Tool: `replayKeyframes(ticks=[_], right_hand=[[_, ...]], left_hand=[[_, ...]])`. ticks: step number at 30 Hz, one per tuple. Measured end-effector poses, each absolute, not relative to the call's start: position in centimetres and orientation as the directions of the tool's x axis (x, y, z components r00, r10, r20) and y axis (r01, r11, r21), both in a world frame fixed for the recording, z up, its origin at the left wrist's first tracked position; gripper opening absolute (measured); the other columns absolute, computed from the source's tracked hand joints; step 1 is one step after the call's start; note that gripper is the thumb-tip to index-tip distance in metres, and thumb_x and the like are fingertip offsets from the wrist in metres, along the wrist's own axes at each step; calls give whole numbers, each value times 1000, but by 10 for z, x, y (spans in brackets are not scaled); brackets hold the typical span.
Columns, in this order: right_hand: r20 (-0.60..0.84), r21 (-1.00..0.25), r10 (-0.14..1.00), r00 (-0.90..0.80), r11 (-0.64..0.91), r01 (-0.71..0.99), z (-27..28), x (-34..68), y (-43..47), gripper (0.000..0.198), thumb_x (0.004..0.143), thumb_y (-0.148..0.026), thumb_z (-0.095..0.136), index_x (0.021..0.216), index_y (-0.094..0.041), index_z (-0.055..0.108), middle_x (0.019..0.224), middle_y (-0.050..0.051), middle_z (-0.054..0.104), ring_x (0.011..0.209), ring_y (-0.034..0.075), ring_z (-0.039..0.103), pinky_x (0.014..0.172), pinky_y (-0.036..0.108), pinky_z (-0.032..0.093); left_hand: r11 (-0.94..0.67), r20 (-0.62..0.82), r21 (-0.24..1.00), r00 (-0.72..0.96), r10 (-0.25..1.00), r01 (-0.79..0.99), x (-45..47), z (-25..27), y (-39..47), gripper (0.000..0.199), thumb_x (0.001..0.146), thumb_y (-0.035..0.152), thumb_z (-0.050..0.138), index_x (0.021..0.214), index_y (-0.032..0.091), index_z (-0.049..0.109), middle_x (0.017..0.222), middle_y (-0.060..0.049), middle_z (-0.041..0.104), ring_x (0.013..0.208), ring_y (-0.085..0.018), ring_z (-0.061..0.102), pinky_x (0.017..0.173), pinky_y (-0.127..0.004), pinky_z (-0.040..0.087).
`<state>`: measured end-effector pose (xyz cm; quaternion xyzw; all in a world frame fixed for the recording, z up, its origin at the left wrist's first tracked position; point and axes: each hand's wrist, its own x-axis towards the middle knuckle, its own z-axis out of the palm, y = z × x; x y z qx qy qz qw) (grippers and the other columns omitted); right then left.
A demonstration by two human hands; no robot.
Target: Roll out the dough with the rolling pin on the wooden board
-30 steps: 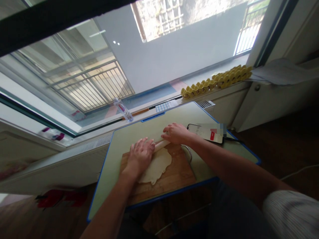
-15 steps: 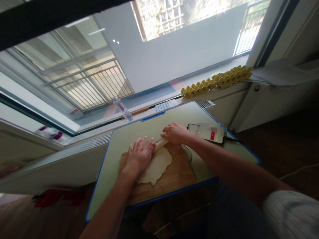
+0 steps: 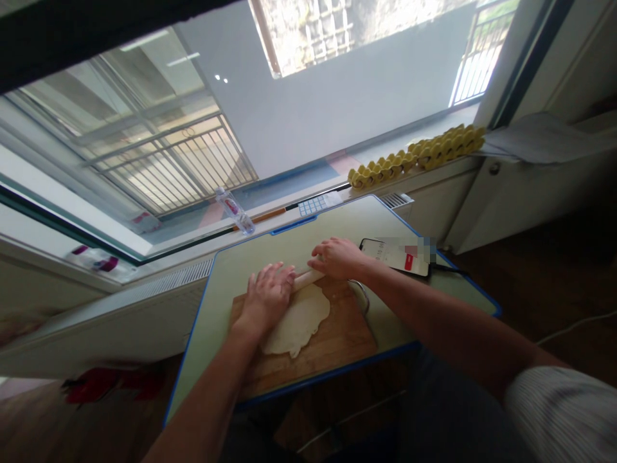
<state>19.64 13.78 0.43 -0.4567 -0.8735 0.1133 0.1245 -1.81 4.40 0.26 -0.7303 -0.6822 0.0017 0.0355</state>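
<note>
Rolling pin (image 3: 306,278) mid-frame at the upper edge of the dough (image 3: 301,319), both ends hidden: left hand (image 3: 270,290) spread flat over one, right hand (image 3: 337,258) curled over the other, can't tell if clasping; phone (image 3: 388,254) screen, right of centre, partly pixelated.

The cutting board (image 3: 342,328) is warm brown with wood grain. On the board, the dough (image 3: 299,321) is pale cream; along its far part, the rolling pin (image 3: 308,278) is off-white. Beneath the board, the desk (image 3: 347,225) is pale green, rimmed in blue. Right of the board, the phone (image 3: 388,255) has a black edge, light screen and red patch. Beyond the board are yellow egg trays (image 3: 385,168) and a blue-and-white checked card (image 3: 313,206).
</note>
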Motion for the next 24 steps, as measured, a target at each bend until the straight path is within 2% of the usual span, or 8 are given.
replayKeyframes(ticks=[5, 8, 15, 20, 24], right_hand=[[111, -332, 815, -568, 569, 752, 4, 198, 139, 50, 96, -58, 55, 128, -25, 77, 129, 9, 77, 124, 29, 68, 103, 35, 49], [102, -338, 816, -569, 566, 752, 5, 198, 138, 50, 95, -57, 57, 129, -26, 76, 130, 9, 77, 124, 29, 68, 102, 35, 50], [113, -303, 813, -571, 575, 760, 5, 196, 137, 49, 102, -57, 49, 125, -26, 78, 124, 9, 78, 120, 28, 69, 100, 34, 50], [106, -270, 803, -586, 591, 760, 6, 196, 137, 51, 106, -57, 40, 120, -27, 79, 122, 9, 79, 119, 27, 69, 101, 34, 48], [94, -267, 804, -587, 589, 763, 7, 196, 136, 50, 106, -56, 41, 120, -27, 79, 122, 10, 78, 119, 26, 69, 100, 34, 48]], left_hand=[[-127, 157, -75, 138, 978, 989, 2, -9, -10, 61, 110, 52, 30, 162, 23, 44, 163, -12, 50, 153, -35, 41, 125, -64, 31], [-166, 196, -73, 177, 964, 983, 8, -12, -27, 62, 109, 52, 34, 164, 23, 40, 164, -13, 49, 154, -34, 40, 126, -62, 29], [-52, 53, -40, 54, 997, 998, -12, 1, 31, 59, 111, 55, 20, 158, 36, 49, 168, -6, 45, 157, -32, 35, 126, -67, 25], [-33, 20, -61, 34, 999, 998, -28, 6, 86, 58, 111, 51, 21, 156, 33, 53, 168, -10, 44, 156, -32, 35, 124, -69, 24], [-100, -7, -112, 100, 995, 989, -27, 6, 88, 55, 111, 44, 24, 155, 29, 54, 166, -12, 46, 155, -33, 37, 123, -68, 29]])
